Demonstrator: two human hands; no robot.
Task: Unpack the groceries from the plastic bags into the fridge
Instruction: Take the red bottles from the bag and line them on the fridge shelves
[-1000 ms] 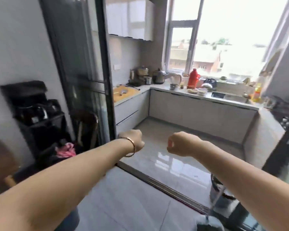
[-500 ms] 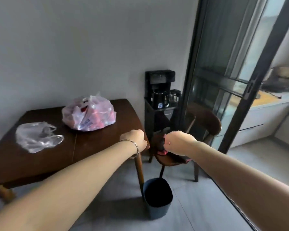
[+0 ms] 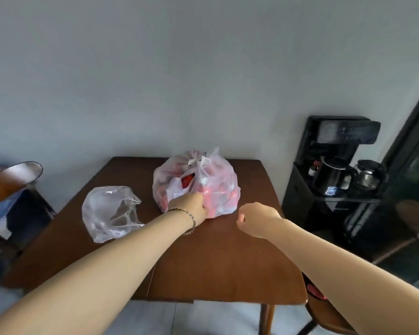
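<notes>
**Chair, 1** [image 3: 12,180]: left edge of frame, wooden, only partly seen.

**Empty plastic bag, 1** [image 3: 109,211]: clear, collapsed flat on the left part of the table. Nothing shows inside. Its long axis runs roughly top to bottom in the frame, and its loose handles trail to the right.

**Wooden table, 1** [image 3: 215,262]: dark brown, centre of frame, far edge against the wall. It bears both bags.

**Full plastic bag, 1** [image 3: 213,180]: translucent pinkish, centre of frame, just right of the empty bag and apart from it. It sits upright as a rounded mound with no clear long axis, its tied knot pointing up toward the wall. The contents are red and white items, too blurred to name or count.

**Left hand, 1** [image 3: 189,206]: touches the lower front of the full bag. Its fingers are hidden against the plastic, so I cannot tell whether they grip. It wears a bracelet [image 3: 190,222] at the wrist.

**Right hand, 1** [image 3: 257,221]: over the table, just right of the full bag and not touching it. The fingers are curled into a loose fist, holding nothing.

**Black dispenser stand, 1** [image 3: 336,131]: right of the table, carrying one black kettle [image 3: 331,177] and one glass pot [image 3: 370,176].

**Second chair, 1** [image 3: 324,313]: lower right of frame, seat partly under the right forearm.
</notes>
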